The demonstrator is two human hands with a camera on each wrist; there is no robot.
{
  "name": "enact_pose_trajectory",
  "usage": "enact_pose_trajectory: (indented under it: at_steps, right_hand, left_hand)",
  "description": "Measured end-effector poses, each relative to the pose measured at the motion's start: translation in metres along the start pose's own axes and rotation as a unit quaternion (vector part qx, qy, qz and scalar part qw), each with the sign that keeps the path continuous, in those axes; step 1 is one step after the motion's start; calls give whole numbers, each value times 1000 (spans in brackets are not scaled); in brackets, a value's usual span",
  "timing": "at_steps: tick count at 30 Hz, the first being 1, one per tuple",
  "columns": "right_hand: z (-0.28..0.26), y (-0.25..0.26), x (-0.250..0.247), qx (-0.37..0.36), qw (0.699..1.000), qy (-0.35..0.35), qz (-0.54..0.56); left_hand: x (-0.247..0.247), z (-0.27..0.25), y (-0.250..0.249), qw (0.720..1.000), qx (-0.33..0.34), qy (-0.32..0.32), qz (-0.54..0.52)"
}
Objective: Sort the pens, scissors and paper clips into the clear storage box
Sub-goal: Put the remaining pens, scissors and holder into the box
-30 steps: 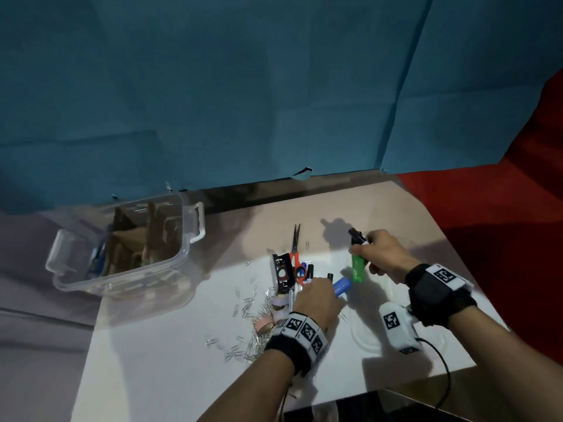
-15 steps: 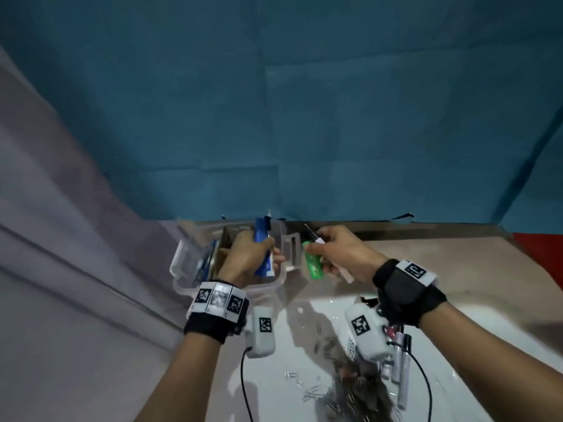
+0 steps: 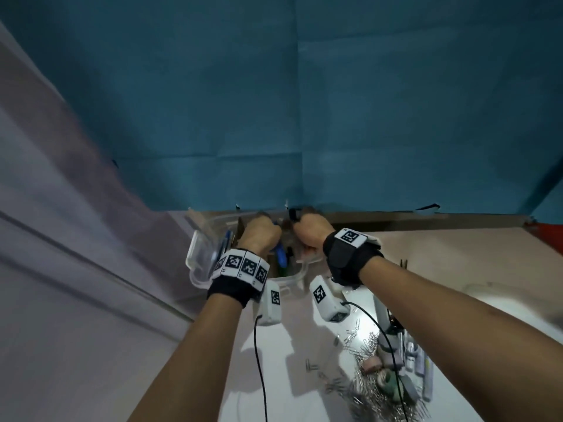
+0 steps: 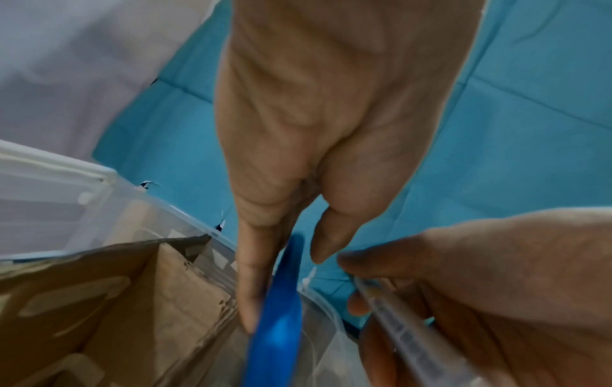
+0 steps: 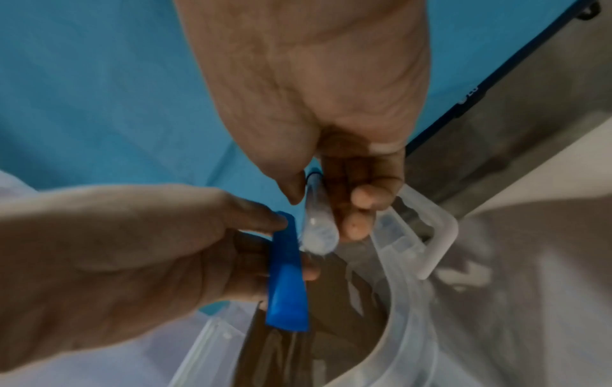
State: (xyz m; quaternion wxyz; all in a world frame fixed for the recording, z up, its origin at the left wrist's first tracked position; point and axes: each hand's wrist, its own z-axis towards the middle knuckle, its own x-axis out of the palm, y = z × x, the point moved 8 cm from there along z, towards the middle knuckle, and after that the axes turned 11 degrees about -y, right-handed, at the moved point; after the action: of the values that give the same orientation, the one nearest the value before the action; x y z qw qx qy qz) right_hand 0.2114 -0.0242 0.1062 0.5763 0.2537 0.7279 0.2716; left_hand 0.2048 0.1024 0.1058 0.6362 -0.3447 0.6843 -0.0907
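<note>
The clear storage box [image 3: 198, 263] with cardboard dividers [image 4: 139, 282] stands at the table's far left. Both hands are over its open top. My left hand [image 3: 260, 231] pinches a blue marker [image 3: 281, 257] that points down into the box; the wrist view shows fingers [image 4: 246, 301] along the blue marker [image 4: 281, 322]. My right hand [image 3: 306, 234], close beside it, pinches a clear-barrelled pen [image 5: 318, 222] between thumb and fingers, over the box rim [image 5: 410, 264]. The same pen [image 4: 410, 332] shows in the left wrist view. A dark green shape [image 3: 285, 272] lies inside the box.
A heap of paper clips [image 3: 365, 382] lies on the white table near my right forearm, with tape rolls [image 3: 373, 365] and several pens [image 3: 425, 373] beside it. Camera cables hang from both wrists. A teal backdrop rises behind the box and a grey wall runs along the left.
Both hands left the pile and carried the blue marker and the pen to the box, then sank lower over its opening. The green marker is gone from my right hand.
</note>
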Motion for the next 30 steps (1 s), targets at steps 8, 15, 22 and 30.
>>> enact_pose_trajectory:
  at_steps: [8, 15, 22, 30]
  right_hand:
    - [-7, -43, -60, 2, 1000, 0, 4]
    - [-62, -190, -127, 103, 993, -44, 36]
    - [-152, -329, -54, 235, 964, 94, -85]
    - [-159, -348, -22, 255, 966, -6, -30]
  left_hand:
    - [-12, -25, -40, 994, 98, -47, 10]
    - [84, -138, -120, 969, 185, 145, -76]
    - [235, -196, -84, 948, 189, 252, 49]
    - [281, -200, -80, 944, 234, 176, 156]
